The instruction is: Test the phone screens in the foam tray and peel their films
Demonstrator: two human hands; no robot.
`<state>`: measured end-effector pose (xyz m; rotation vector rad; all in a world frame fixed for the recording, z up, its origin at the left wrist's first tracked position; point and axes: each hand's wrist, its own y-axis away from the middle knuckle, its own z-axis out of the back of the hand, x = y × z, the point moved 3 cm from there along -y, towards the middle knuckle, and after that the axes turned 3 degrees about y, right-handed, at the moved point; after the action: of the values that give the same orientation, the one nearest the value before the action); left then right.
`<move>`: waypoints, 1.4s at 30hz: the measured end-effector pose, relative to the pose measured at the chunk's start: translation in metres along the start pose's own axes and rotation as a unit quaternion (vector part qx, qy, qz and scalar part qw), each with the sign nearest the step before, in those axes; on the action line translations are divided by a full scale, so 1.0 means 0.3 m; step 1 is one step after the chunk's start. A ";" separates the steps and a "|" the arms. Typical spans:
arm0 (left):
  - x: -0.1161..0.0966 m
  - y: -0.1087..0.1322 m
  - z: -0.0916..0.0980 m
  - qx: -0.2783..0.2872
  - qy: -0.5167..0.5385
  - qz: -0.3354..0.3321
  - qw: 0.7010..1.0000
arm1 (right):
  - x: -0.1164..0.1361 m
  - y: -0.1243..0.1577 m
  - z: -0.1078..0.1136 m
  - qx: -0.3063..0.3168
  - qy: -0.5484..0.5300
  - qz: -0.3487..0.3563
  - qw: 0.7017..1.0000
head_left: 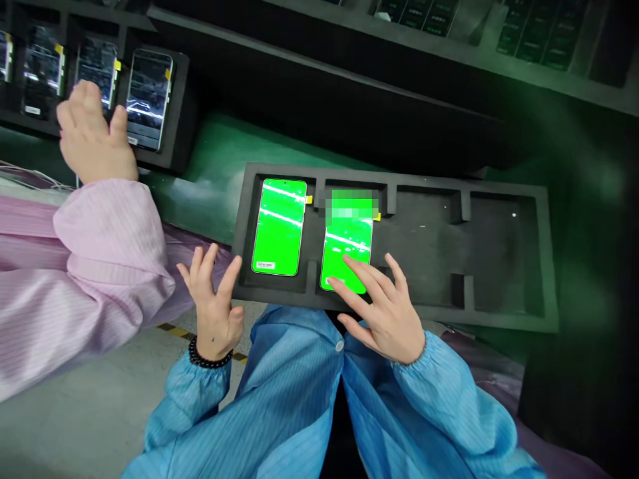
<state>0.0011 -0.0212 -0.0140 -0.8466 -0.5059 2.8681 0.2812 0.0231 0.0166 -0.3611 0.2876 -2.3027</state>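
Observation:
Two smartphones with bright green screens lie in the left half of a black foam tray [509, 322]. Over the lower part of the second smartphone [344, 246], my right hand [387, 309] spreads its fingers, with fingertips at the screen; whether they press on it I cannot tell. Left of the tray, near its front left corner, my left hand [214, 303] is held up open with nothing in it. The first smartphone [279, 226] lies in the leftmost compartment, a white label at its bottom and a yellow tab on its right side.
At the upper left, a co-worker's hand [97, 136] in a pink sleeve [114, 233] is over another foam tray [182, 106] of dark-screened phones. A long black ledge [324, 86] runs behind my tray on the green tabletop [224, 146]. More trays stand at the upper right.

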 end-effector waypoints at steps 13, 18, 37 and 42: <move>0.004 0.006 -0.015 0.027 -0.019 0.010 0.999 | -0.006 0.000 -0.005 0.016 -0.006 0.004 1.000; -0.003 0.002 -0.006 -0.015 -0.001 -0.007 1.000 | -0.005 0.002 -0.001 -0.004 -0.002 0.000 1.000; 0.006 0.015 -0.006 0.013 -0.030 -0.023 0.999 | -0.003 0.004 -0.001 0.003 -0.005 0.012 1.000; 0.002 0.010 -0.004 -0.002 -0.015 -0.015 1.000 | -0.007 0.006 0.001 0.001 -0.018 0.008 1.000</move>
<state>0.0012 -0.0236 -0.0163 -0.7900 -0.5237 2.8572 0.2839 0.0232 0.0159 -0.3986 0.2688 -2.2778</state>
